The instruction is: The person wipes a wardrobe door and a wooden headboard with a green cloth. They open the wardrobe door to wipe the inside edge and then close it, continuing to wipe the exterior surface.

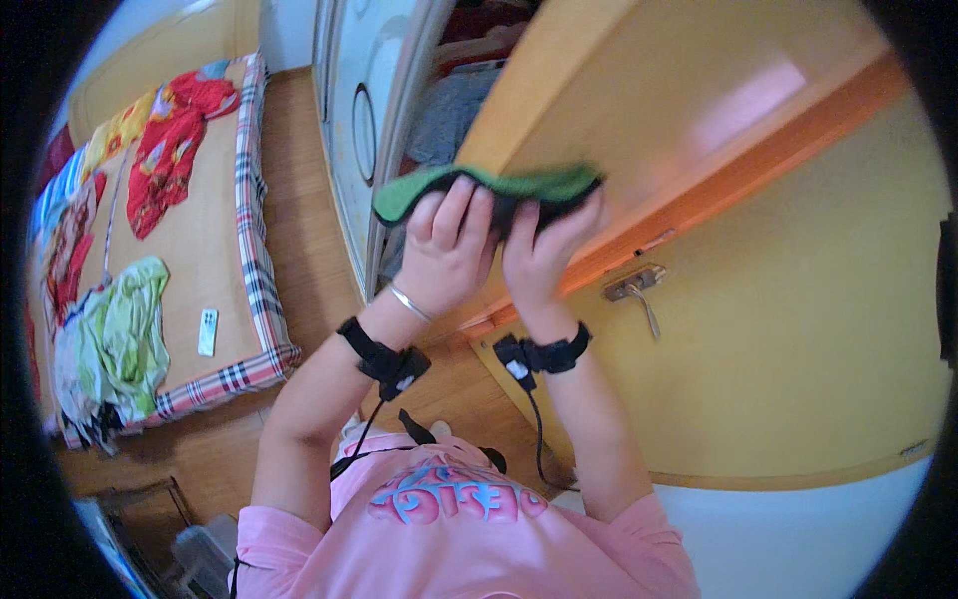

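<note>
A soft, flat green item with a black underside or edge (486, 180), perhaps a cloth or pad, is held up in front of me, slightly blurred. My left hand (453, 247) grips its left part with bent fingers and wears a silver bangle at the wrist. On its right part, my right hand (550, 247) has hold of the black side. Black straps with small cabled devices circle both my wrists. Behind the green item stands a wooden panel's edge (557, 82), beside a wardrobe with folded clothes inside.
To the left is a bed (217, 247) with a red patterned cloth (168, 157), a light green garment (123, 337) and a phone (208, 332). A yellow door (786, 314) with a metal handle (644, 296) stands at right. A glass sliding door (367, 105) fronts the wardrobe.
</note>
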{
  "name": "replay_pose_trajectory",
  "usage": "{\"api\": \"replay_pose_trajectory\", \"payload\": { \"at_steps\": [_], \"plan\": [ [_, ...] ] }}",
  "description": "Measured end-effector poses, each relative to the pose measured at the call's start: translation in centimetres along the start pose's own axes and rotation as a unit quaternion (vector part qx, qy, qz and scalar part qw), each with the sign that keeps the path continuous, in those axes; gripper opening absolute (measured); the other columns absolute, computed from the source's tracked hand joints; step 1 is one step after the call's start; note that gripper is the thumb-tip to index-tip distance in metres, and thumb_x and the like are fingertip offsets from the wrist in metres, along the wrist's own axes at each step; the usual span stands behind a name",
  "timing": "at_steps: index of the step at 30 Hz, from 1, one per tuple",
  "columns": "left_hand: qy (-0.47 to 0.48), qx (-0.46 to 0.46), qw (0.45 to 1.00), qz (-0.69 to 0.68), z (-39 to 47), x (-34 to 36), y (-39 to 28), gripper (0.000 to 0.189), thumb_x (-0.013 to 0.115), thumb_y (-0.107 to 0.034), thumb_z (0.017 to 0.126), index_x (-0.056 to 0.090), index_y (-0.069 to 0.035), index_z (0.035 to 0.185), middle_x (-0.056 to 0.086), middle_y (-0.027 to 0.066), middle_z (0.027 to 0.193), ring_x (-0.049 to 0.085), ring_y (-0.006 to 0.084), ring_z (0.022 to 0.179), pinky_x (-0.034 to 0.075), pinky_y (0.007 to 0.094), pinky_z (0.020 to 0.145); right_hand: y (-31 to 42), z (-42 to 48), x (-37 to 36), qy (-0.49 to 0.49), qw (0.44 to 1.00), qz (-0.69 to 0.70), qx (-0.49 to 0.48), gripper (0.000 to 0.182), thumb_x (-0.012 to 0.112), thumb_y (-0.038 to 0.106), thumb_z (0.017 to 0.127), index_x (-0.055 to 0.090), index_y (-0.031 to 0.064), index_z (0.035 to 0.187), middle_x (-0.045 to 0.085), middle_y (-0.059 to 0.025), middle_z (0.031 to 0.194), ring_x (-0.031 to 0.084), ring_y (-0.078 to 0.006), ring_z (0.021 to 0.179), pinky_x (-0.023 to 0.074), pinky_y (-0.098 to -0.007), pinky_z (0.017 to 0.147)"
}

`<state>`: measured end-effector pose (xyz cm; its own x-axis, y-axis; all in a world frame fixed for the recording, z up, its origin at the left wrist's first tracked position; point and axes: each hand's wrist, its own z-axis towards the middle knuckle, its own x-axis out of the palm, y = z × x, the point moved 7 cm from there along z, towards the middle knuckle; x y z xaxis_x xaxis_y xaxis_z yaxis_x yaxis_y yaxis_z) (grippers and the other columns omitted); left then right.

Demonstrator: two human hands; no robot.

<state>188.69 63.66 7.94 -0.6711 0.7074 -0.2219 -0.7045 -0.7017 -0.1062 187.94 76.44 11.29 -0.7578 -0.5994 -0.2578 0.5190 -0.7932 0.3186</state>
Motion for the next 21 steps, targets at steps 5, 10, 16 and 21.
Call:
{"api": "replay_pose_trajectory", "payload": {
  "at_steps": [5,10,16,21],
  "plan": [
    [0.021,0.045,0.986,0.156,9.0,-0.2,-3.3,0.045,0.050,-0.021,0.088,0.058,-0.017,0.132,0.040,-0.0040,0.148,0.034,0.0298,0.135,0.027,0.0397,0.109,0.8,8.6,-2.0,-0.048,0.998,-0.032,-0.003,0.076,0.046,0.033,0.095,0.009,-0.0096,0.146,0.007,-0.0381,0.150,0.011,-0.0535,0.139,0.0086,-0.0593,0.113],
    [0.248,0.239,0.888,0.306,1.1,4.1,-2.8,0.052,0.050,-0.018,0.088,0.048,-0.005,0.139,0.040,0.0082,0.148,0.031,0.0300,0.140,0.027,0.0488,0.111,-4.5,0.8,1.4,-0.036,0.996,-0.043,0.076,0.082,0.045,0.037,0.093,0.005,-0.0154,0.143,0.000,-0.0395,0.151,0.000,-0.0555,0.140,-0.0003,-0.0599,0.114],
    [0.532,-0.128,0.825,-0.142,-10.0,6.9,-1.7,0.052,0.047,-0.010,0.088,0.044,-0.002,0.140,0.044,0.0133,0.145,0.042,0.0323,0.132,0.036,0.0415,0.108,-14.5,-18.3,4.5,0.053,0.961,-0.029,0.271,0.084,0.048,0.028,0.086,0.005,-0.0196,0.141,0.000,-0.0406,0.150,-0.001,-0.0550,0.140,0.0002,-0.0548,0.117],
    [0.448,0.071,0.889,-0.062,-11.6,5.4,-3.3,0.049,0.056,-0.013,0.084,0.053,-0.001,0.131,0.048,0.0152,0.140,0.046,0.0331,0.128,0.039,0.0426,0.105,-16.0,-16.2,3.8,0.049,0.955,-0.023,0.290,0.081,0.053,0.022,0.083,0.012,-0.0173,0.141,0.002,-0.0419,0.149,0.000,-0.0559,0.140,0.0017,-0.0574,0.116]
  ]
}}
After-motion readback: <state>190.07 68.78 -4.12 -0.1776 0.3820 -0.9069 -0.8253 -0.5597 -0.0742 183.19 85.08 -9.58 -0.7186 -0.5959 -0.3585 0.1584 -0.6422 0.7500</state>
